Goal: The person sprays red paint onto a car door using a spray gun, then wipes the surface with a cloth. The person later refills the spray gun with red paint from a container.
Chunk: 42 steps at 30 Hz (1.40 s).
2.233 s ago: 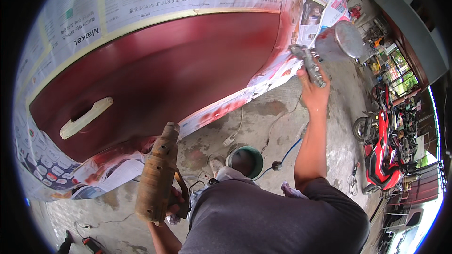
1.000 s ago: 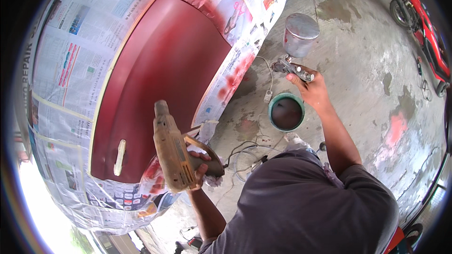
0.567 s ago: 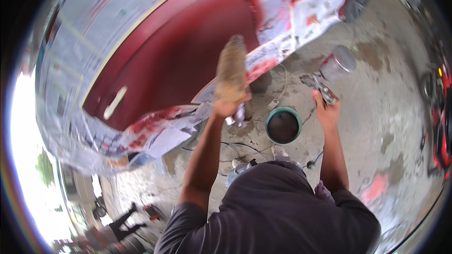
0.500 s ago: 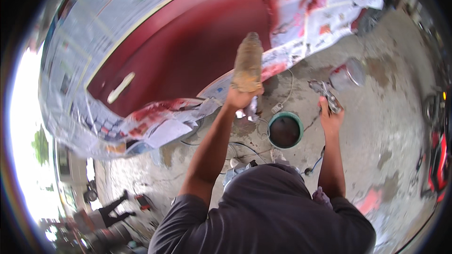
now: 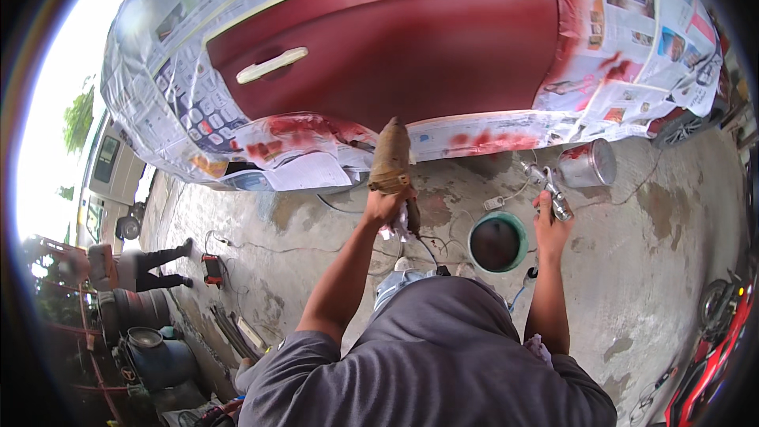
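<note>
Door panel (image 5: 395, 47) looks fully red; left hand (image 5: 387, 205) fingers grip heat gun (image 5: 391, 154), right hand (image 5: 549, 225) fingers hold spray gun (image 5: 549, 186). Drying left, I judge.

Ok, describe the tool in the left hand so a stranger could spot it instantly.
Start at the big dark red car door masked all round with newspaper. Just under its lower edge, the left hand holds up a long, tan, paint-crusted tool pointing at the panel. Unlike the shiny metal spray gun in the right hand, it is dull, brownish and bottle-shaped.
</note>
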Each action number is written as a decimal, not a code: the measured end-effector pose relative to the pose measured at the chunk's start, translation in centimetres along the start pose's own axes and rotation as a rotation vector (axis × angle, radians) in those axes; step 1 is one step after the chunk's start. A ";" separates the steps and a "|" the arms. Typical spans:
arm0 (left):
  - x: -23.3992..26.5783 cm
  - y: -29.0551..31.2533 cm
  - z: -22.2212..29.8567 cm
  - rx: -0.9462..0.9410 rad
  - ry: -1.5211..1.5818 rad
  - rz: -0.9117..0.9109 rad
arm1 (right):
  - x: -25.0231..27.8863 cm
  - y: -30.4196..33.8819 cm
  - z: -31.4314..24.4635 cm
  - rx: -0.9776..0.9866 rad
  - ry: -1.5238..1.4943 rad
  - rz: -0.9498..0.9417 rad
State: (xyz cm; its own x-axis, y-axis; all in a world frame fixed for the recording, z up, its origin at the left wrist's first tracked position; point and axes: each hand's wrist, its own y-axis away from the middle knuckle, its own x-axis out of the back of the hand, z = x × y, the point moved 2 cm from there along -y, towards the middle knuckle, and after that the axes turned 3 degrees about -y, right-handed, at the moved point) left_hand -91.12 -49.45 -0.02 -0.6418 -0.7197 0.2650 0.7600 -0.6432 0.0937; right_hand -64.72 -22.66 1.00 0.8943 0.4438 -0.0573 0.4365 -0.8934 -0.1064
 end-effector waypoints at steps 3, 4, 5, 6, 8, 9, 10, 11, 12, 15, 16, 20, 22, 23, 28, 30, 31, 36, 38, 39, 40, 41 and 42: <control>6.2 1.3 -3.7 0.019 -0.057 0.115 | -4.1 1.2 -0.8 0.006 0.052 -0.066; 8.6 1.7 -4.9 0.061 -0.090 0.156 | -5.4 1.5 -0.2 0.056 0.073 -0.095; 10.9 2.3 -5.9 0.106 -0.124 0.197 | -6.7 1.9 0.0 0.103 0.095 -0.125; 12.5 3.0 -5.5 0.088 -0.106 0.249 | -8.0 2.4 -0.5 0.075 0.095 -0.145; 16.5 4.7 -6.1 0.091 -0.132 0.374 | -11.0 3.8 -1.6 0.025 0.104 -0.192; 18.5 5.2 -7.1 0.112 -0.174 0.444 | -12.3 4.6 -2.1 -0.009 0.107 -0.221; 19.4 5.5 -6.0 0.046 -0.201 0.484 | -13.5 5.2 -1.8 0.044 0.081 -0.207; 20.4 5.9 -4.8 -0.022 -0.225 0.522 | -14.5 5.8 -1.5 0.097 0.057 -0.192; 21.9 6.5 -4.9 0.038 -0.198 0.506 | -15.6 6.6 -2.6 0.082 0.028 -0.228; 23.9 7.1 -3.6 -0.020 -0.122 0.401 | -17.1 8.1 -2.0 0.127 0.116 -0.198; 24.3 7.1 -3.8 -0.035 -0.083 0.356 | -17.2 8.7 -2.0 0.083 0.137 -0.194; 25.2 6.9 -9.7 -0.005 -0.021 0.166 | -17.6 10.2 -0.5 -0.004 0.082 -0.109; 23.5 6.0 -10.3 0.009 -0.018 0.016 | -17.1 10.6 -0.7 0.003 0.154 -0.041; 22.7 5.7 -10.9 0.038 -0.011 -0.065 | -16.8 11.2 -0.6 -0.003 0.191 -0.011; 17.5 1.6 -12.1 -0.034 -0.035 -0.447 | -14.1 12.6 1.0 0.074 0.202 0.216; 13.4 -0.4 -9.0 -0.223 -0.094 -0.583 | -12.1 12.5 2.0 0.131 0.121 0.331; 11.8 -0.8 -7.0 -0.296 -0.078 -0.649 | -11.3 12.4 1.8 0.095 0.143 0.337; 4.2 -5.0 -7.7 -0.292 0.091 -0.740 | -7.6 10.8 1.4 0.042 0.113 0.414; 1.1 -6.6 -7.0 -0.298 0.070 -0.755 | -6.2 9.6 1.3 0.054 0.108 0.435; -0.5 -7.1 -6.3 -0.312 0.031 -0.757 | -5.4 9.2 1.6 0.064 0.113 0.445; -2.1 -7.6 -5.3 -0.329 -0.008 -0.756 | -4.5 8.5 1.7 0.076 0.118 0.454; -3.4 -7.9 -4.3 -0.380 -0.091 -0.736 | -3.8 7.9 1.9 0.088 0.122 0.460; -4.9 -8.1 -2.9 -0.434 -0.173 -0.714 | -3.1 7.0 2.3 0.089 0.126 0.471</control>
State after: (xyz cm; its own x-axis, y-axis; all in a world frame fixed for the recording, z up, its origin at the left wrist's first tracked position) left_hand -94.41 -41.47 -4.88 -0.9002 -0.0765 0.4288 0.0498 -0.9961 -0.0731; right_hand -64.62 -30.16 -1.85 0.9997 -0.0235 0.0006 -0.0229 -0.9829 -0.1829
